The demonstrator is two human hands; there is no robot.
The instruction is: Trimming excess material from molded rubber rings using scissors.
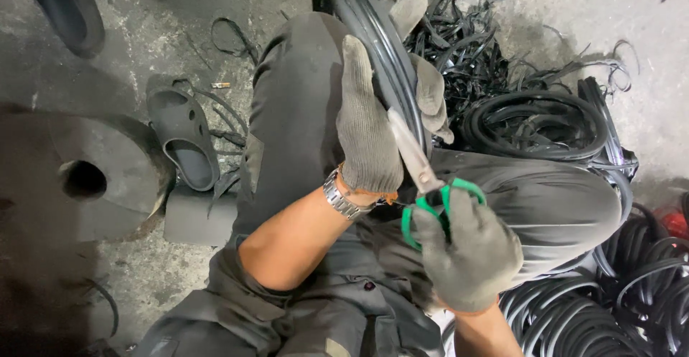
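Trimming was judged to be in hand: a black rubber ring (373,34) at upper centre was gripped by the gloved left hand (366,127), while green-handled scissors (423,177) were clasped in the right hand (470,253), blades nearly closed against the ring's edge. A steady, guided cut seemed called for.

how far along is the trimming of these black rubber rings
Done: a heap of cut black strips lies on the floor. In hand: the left hand grips a black rubber ring while the right hand works green-handled scissors along it. Left: more rings are stacked nearby.
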